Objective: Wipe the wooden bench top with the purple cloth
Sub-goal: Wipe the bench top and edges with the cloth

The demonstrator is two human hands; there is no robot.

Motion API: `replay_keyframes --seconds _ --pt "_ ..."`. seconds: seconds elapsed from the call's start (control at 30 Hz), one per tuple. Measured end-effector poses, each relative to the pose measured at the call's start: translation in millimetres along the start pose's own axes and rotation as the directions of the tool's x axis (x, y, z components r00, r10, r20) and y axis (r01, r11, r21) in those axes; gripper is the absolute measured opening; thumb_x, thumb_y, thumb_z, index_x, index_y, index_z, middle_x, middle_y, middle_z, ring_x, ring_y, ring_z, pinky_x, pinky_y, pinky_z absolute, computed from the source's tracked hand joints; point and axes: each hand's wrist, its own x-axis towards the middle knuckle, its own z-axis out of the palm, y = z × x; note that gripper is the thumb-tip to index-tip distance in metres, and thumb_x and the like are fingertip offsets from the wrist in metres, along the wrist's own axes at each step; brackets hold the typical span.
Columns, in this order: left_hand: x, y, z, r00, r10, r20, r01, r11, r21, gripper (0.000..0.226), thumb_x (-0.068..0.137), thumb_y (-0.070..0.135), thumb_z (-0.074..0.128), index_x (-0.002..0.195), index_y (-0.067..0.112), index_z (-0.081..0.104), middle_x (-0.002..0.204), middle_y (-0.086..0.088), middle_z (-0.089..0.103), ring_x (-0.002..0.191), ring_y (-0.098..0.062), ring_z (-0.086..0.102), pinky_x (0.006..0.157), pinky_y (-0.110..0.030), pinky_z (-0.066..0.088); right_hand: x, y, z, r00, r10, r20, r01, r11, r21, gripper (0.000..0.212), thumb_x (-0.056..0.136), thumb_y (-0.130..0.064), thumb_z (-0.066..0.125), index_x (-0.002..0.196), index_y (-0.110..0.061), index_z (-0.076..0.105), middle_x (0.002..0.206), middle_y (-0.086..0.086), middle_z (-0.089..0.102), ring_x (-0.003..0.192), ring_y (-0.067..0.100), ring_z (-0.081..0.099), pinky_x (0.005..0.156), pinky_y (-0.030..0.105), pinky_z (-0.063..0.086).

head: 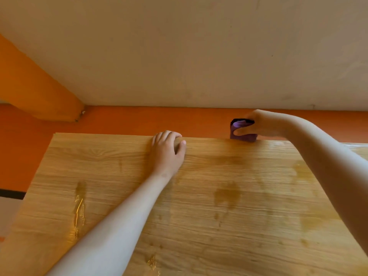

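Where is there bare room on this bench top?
Free on the light wooden bench top: the stained middle between the forearms; the far corner left of the left hand. Crowded: the far edge where the right hand grips the folded purple cloth. Liquid streaks lie near left.

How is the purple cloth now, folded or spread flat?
Folded: the purple cloth is a block pinched by the right hand at the far edge of the wooden bench top.

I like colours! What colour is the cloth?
Purple; the head view shows the cloth in the right hand.
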Motion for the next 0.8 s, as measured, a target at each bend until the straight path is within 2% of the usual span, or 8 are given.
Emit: replay_keyframes --seconds 0.17,0.37,0.47,0.53,0.63,0.7,0.8 --pt "-0.2 -1.2 1.1 1.000 -0.001 -0.012 0.001 1.000 0.006 0.036 0.088 0.040 0.043 0.102 0.016 0.067 0.104 0.003 0.065 0.103 -0.019 0.054 0.096 -0.029 0.031 5.1 -4.2 9.2 0.998 -0.061 -0.027 0.062 0.997 0.035 0.022 0.084 -0.039 0.066 0.091 -0.018 0.063 0.087 0.005 0.067 0.075 0.023 0.060 0.065 0.032 0.043" --pt "0.1 -0.3 -0.2 1.000 0.014 -0.003 -0.014 0.999 0.032 0.041 0.089 0.041 0.040 0.102 0.013 0.066 0.102 0.000 0.064 0.100 -0.020 0.054 0.092 -0.026 0.029 44.5 -64.7 39.4 0.979 -0.205 0.013 0.204 0.977 0.064 0.026 0.085 -0.043 0.063 0.092 -0.018 0.063 0.084 0.002 0.066 0.068 0.017 0.055 0.061 0.029 0.041" --pt "0.3 -0.2 -0.6 1.000 0.006 0.003 -0.006 0.998 0.055 0.040 0.089 0.041 0.040 0.099 0.011 0.065 0.098 -0.001 0.064 0.097 -0.022 0.054 0.089 -0.029 0.032 58.3 -88.4 48.3 0.971 -0.237 0.033 0.235 0.971 0.052 0.025 0.086 -0.045 0.062 0.081 -0.020 0.060 0.074 -0.001 0.061 0.061 0.016 0.049 0.056 0.028 0.035" --pt "0.9 0.2 -0.5 1.000 0.005 -0.003 -0.005 0.998 0.056 0.039 0.089 0.040 0.041 0.098 0.011 0.065 0.098 -0.002 0.064 0.096 -0.023 0.054 0.088 -0.027 0.031 58.8 -88.3 46.1 0.972 -0.231 0.043 0.229 0.972 0.044 0.027 0.087 -0.045 0.061 0.076 -0.021 0.057 0.070 -0.003 0.057 0.059 0.015 0.047 0.055 0.027 0.033" --pt "0.2 1.1 -0.4 1.000 0.006 -0.001 -0.006 0.999 0.049 0.040 0.088 0.041 0.040 0.101 0.013 0.066 0.101 0.000 0.065 0.099 -0.021 0.054 0.090 -0.024 0.028 47.4 -68.5 32.0 0.977 -0.199 0.074 0.198 0.980 0.027 0.029 0.087 -0.048 0.059 0.087 -0.019 0.061 0.078 -0.002 0.061 0.063 0.013 0.050 0.059 0.027 0.036" --pt "0.1 0.4 -0.5 1.000 0.012 -0.003 -0.012 0.999 0.045 0.040 0.088 0.041 0.040 0.101 0.014 0.066 0.102 0.001 0.065 0.100 -0.021 0.055 0.091 -0.026 0.029 35.6 -44.8 18.3 0.983 -0.157 0.095 0.156 0.988 0.012 0.031 0.086 -0.049 0.059 0.091 -0.018 0.062 0.083 -0.001 0.063 0.066 0.014 0.052 0.062 0.029 0.038" --pt "0.7 0.2 0.2 1.000 0.018 -0.014 -0.017 0.999 0.043 0.039 0.087 0.041 0.041 0.099 0.015 0.067 0.101 0.001 0.065 0.099 -0.022 0.055 0.092 -0.030 0.031 9.1 4.6 -7.4 0.994 -0.067 0.091 0.067 0.998 0.000 0.029 0.086 -0.048 0.060 0.087 -0.020 0.061 0.083 0.001 0.063 0.067 0.014 0.053 0.062 0.027 0.039"
